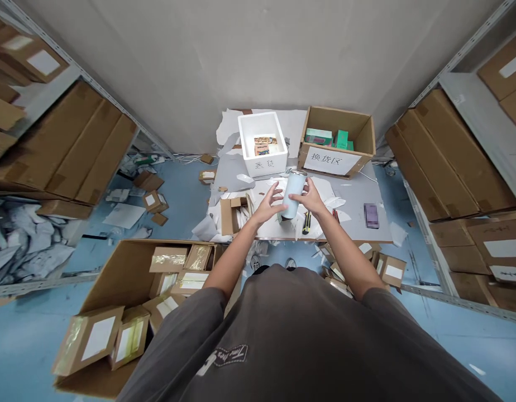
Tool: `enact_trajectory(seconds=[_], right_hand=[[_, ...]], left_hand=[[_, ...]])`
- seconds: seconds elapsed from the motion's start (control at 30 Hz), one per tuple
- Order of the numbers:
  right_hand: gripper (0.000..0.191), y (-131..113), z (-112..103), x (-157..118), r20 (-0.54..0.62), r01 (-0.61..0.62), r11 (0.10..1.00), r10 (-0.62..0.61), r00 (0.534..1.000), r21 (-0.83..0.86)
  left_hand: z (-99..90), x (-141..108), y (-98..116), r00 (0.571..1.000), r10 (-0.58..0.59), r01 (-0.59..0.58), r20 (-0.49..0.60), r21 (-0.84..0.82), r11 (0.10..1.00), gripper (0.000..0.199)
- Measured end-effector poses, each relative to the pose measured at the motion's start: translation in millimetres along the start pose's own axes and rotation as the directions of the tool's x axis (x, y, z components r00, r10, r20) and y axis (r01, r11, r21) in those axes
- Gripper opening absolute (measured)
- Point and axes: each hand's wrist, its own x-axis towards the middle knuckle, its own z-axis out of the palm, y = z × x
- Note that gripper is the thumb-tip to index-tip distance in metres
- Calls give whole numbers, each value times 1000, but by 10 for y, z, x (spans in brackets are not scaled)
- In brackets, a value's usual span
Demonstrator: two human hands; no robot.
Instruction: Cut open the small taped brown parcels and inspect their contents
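A light blue tumbler (295,194) with a metal rim is raised over the near middle of the table, tilted slightly to the right at its top. My right hand (311,197) grips it from the right, its thumb across the front. On the other side, my left hand (270,206) has its fingers spread, with the thumb at the tumbler's lower left; whether it presses on it I cannot tell. A yellow and black utility knife (307,222) lies just below my right hand. Left of my left hand stands an opened small cardboard box (228,218) with white paper inside.
At the table's back stand a white foam box (265,165) holding small packets and a cardboard box (362,159) with green boxes. A blurred purple item (371,215) lies right. A large carton (111,262) of parcels is at lower left; shelves flank both sides.
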Motion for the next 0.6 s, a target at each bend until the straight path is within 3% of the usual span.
enact_trajectory(seconds=[0.07,0.13,0.2,0.3,0.43,0.6], right_hand=[[103,129,-24,17,-94,0,999,-4,996,-36],[103,278,8,27,-145,2,999,-7,989,-35],[101,445,108,41,-160,4,1000,-2,987,12],[100,713,311,77,-166,-13,995,29,986,94],[104,1019,398,131,-188,-78,992,96,977,100],[104,1117,157,104,-167,-110,991,97,981,-70]], left_hand=[[-42,28,-285,993,-57,67,-103,93,993,101],[-4,29,-578,989,-86,114,-121,244,963,102],[117,14,-850,987,-113,146,-113,349,926,109],[336,2,-1177,964,-193,247,-185,340,907,105],[435,40,-1456,936,-252,325,-247,326,888,86],[356,97,-1638,971,-145,213,-191,405,889,81]])
